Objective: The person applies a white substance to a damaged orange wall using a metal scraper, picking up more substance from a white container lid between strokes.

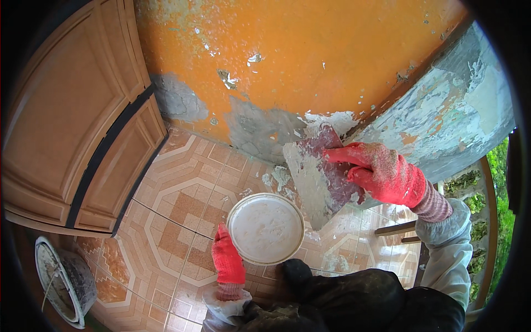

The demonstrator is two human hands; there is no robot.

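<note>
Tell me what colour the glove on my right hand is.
The right glove is red, with dusty, lighter smears; it shows in the head view.

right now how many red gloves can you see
2: one on the left hand, at the left edge of the round tub; one on the right hand, holding a plaster-smeared flat tool.

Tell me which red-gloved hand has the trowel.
The right hand: its fingers are on the plaster-smeared trowel, whereas the left hand is at the rim of the round white container.
</note>
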